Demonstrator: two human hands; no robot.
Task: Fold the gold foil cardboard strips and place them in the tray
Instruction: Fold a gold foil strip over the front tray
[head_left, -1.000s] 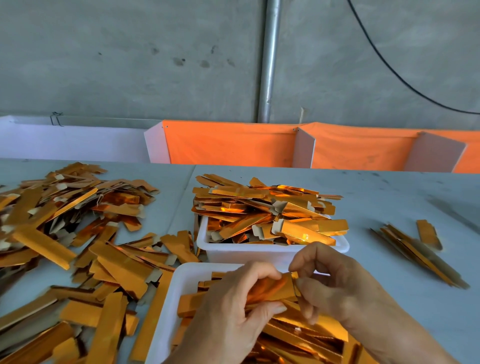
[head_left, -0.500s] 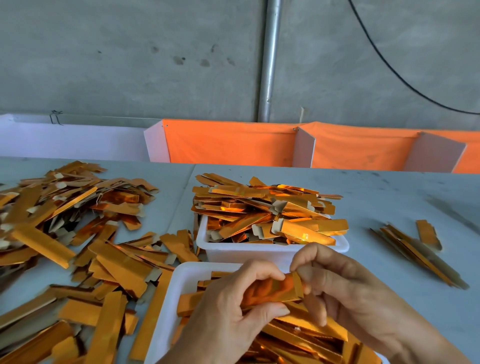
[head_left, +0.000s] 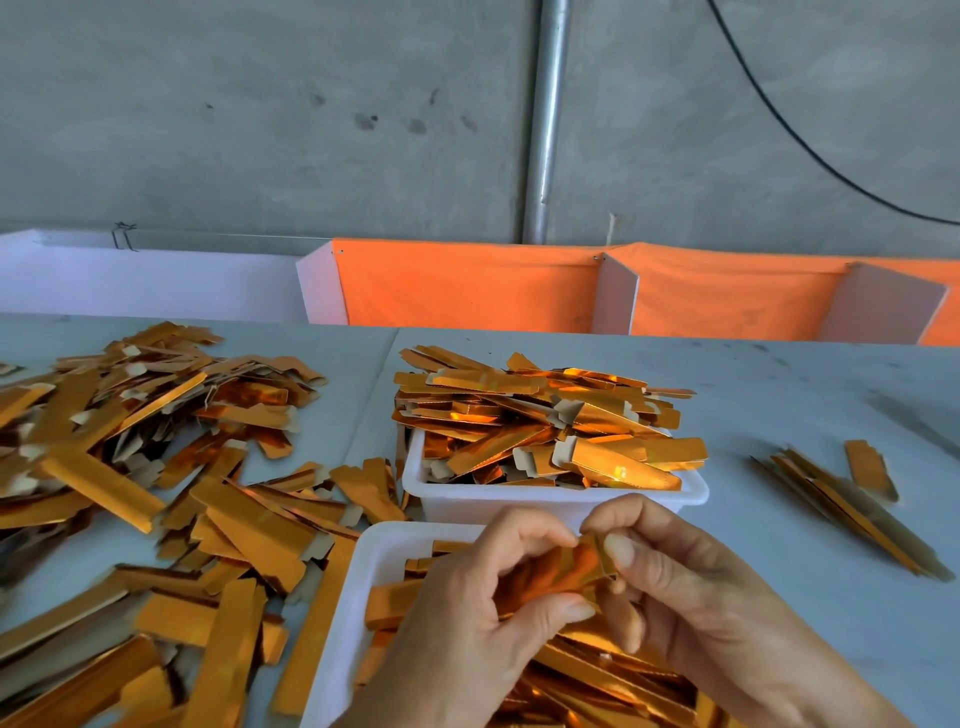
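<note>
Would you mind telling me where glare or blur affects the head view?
Head view: bright glare on foil strips in the far tray; the held strip between both hands looks slightly soft; the pipe bows from wide-angle distortion.

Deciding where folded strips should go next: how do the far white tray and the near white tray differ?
The far tray is heaped above its rim; the near tray is filled lower, its rim still standing clear. The far tray is fully in view; the near tray is cut off by the frame and partly hidden by hands. Both are white and hold gold strips.
</note>
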